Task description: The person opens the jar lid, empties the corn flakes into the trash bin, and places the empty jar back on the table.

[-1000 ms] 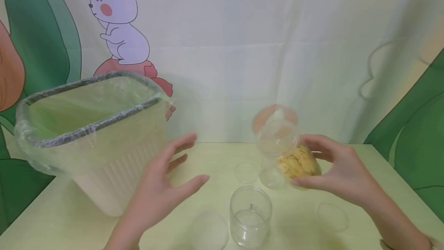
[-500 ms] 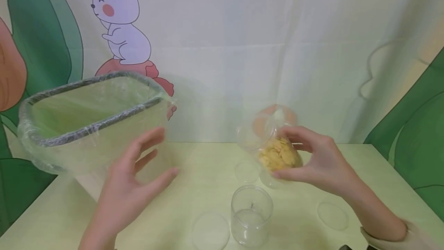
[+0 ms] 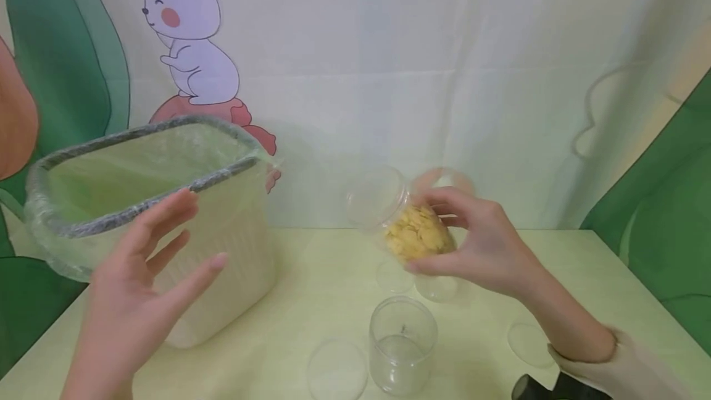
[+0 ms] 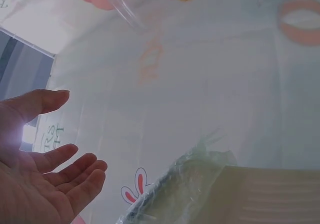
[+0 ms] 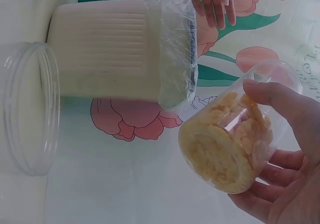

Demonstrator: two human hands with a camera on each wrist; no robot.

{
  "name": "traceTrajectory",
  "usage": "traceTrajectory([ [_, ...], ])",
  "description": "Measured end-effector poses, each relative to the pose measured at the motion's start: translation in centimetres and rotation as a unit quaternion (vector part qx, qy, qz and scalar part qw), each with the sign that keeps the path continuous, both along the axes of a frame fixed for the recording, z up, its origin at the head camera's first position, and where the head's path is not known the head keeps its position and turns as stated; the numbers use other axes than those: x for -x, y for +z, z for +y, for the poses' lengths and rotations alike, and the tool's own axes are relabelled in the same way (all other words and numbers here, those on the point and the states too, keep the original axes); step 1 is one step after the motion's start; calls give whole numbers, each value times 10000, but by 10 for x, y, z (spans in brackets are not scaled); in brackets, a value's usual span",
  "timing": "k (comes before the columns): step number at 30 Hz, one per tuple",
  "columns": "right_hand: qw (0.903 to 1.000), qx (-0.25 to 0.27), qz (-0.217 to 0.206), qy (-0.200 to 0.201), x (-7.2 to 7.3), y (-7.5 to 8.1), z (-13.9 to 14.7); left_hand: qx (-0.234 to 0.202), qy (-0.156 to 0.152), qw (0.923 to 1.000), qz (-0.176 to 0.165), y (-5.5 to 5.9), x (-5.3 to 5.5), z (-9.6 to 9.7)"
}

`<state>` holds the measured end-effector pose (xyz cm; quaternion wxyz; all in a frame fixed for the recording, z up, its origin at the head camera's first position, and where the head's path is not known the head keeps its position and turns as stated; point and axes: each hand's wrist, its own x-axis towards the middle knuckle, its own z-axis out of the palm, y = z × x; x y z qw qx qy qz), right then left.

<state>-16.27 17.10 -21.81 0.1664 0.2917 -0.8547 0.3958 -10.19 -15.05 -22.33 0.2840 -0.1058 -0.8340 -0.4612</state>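
Note:
In the head view my right hand [image 3: 478, 239] grips a clear jar [image 3: 383, 199] by its side, thumb below and fingers above, over the back of the table. The jar leans with its mouth to the upper left. Thin yellow flakes [image 3: 419, 233] fill its lower part; the right wrist view shows them through the jar's base [image 5: 215, 159]. My left hand [image 3: 133, 295] is in front of the bin [image 3: 239, 264], fingers spread and slightly bent, holding nothing. A clear liner [image 3: 61, 258] folds over the bin's dark rim.
An uncovered clear jar [image 3: 402, 357] stands at the table's front middle. Beside it lies a clear round lid [image 3: 337, 369]; another clear disc [image 3: 530, 344] lies to the right. Behind the held jar is a further clear container [image 3: 439, 289]. A printed cloth [image 3: 344, 79] hangs behind the table.
My right hand has moved left and slightly up with the jar, which leans further left. My left hand has moved left, across the front of the bin.

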Motion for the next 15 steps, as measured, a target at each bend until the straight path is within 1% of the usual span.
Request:
traceTrajectory([
  [6,9999,50,109,94,5,6,-11,-81,303,9994,115,1,-2,-11],
  [15,9999,21,-78,108,12,13,-23,-355,529,9978,180,6,-1,-24],
])
